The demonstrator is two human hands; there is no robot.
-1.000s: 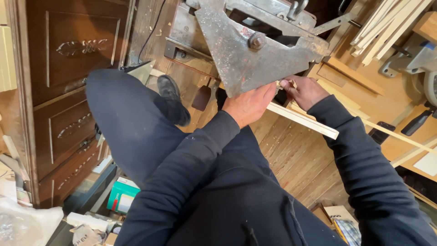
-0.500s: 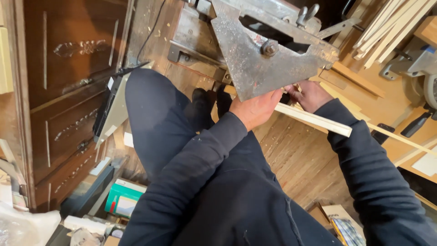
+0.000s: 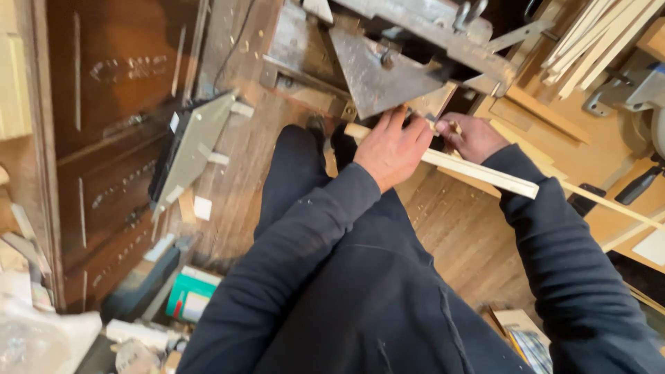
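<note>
Left hand: left hand (image 3: pixel 389 149) is lying palm-down over the pale wooden strip (image 3: pixel 485 172), fingers curled around it and pressing it just below the grey metal triangular plate (image 3: pixel 377 79); it is grasping the strip near its left end.
Right hand: right hand (image 3: pixel 473 136) is sitting just right of the plate's lower corner, fingers pinching the same strip from the far side, so both hands are gripping one piece.
Wooden strip: lying slantwise beneath the plate, its left end poking out past the left hand, its right part running down and away over the right sleeve.
Change: half a second earlier the plate was filling the middle of the view, with the hands tucked under its lower edge; now the plate is sitting higher and further back, and the strip's left end is showing past the left hand.
Meaning: judging by this, the strip is being fed leftward under the plate, and the head is tilting down too.
Dark cabinet (image 3: pixel 104 138): standing well left of the plate.
Bundle of pale sticks (image 3: pixel 596 41): leaning to the right of the plate, apart from both hands.
Legs: dark trousers are stretching from below the plate toward the camera.
</note>
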